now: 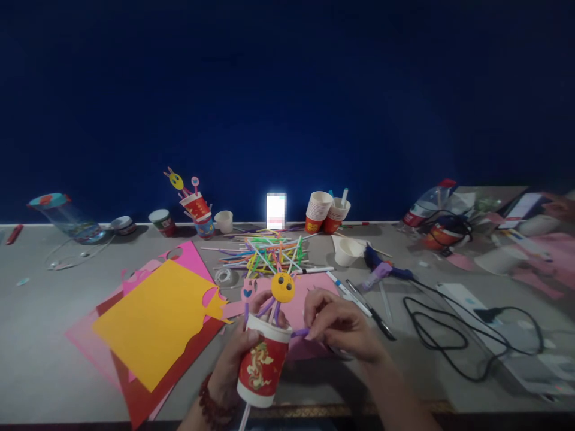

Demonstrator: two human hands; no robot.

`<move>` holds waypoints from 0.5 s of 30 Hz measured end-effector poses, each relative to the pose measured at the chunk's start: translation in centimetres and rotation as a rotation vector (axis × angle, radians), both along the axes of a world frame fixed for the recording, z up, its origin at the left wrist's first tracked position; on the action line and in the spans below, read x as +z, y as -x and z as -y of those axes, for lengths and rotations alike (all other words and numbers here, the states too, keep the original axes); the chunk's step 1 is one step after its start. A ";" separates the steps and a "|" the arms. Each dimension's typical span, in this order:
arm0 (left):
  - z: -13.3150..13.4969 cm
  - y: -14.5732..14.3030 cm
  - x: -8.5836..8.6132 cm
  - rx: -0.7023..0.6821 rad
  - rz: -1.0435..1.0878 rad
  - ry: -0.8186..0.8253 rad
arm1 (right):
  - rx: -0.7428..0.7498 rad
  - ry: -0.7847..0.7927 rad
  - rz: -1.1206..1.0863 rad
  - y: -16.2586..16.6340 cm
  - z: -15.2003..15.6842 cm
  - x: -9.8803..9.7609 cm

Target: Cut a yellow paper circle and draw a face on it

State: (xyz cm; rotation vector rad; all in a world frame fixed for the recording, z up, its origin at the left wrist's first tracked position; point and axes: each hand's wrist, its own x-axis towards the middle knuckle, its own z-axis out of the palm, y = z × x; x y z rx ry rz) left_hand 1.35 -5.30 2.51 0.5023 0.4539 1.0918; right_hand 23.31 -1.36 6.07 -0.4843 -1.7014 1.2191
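Above the grey table (40,323), my left hand (232,352) wraps a red-and-white paper cup (264,372) with a gold print, likely to steady it while my right hand (338,323) pinches a slim purple fuzzy-looking stem (299,333) at its side. The round yellow paper face (283,288) rises above the rim; multicoloured thin sticks (265,254) lie heaped beyond, seemingly for easy reach.

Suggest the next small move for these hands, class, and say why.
Probably the right hand should bend its purple stem upward: it juts sideways from the red cup held in the left hand, while the opposite purple stem stands upright.
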 end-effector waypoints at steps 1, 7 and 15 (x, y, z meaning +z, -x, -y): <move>0.0 0.0 -0.1 -0.009 0.014 0.000 | 0.013 0.003 -0.033 0.2 0.0 -0.1; -0.1 0.1 -0.8 -0.043 0.060 0.010 | 0.083 0.114 -0.301 1.1 -0.2 -1.3; -0.1 0.8 -0.8 0.082 -0.093 -0.070 | -0.129 0.128 -0.072 0.2 -0.1 -0.2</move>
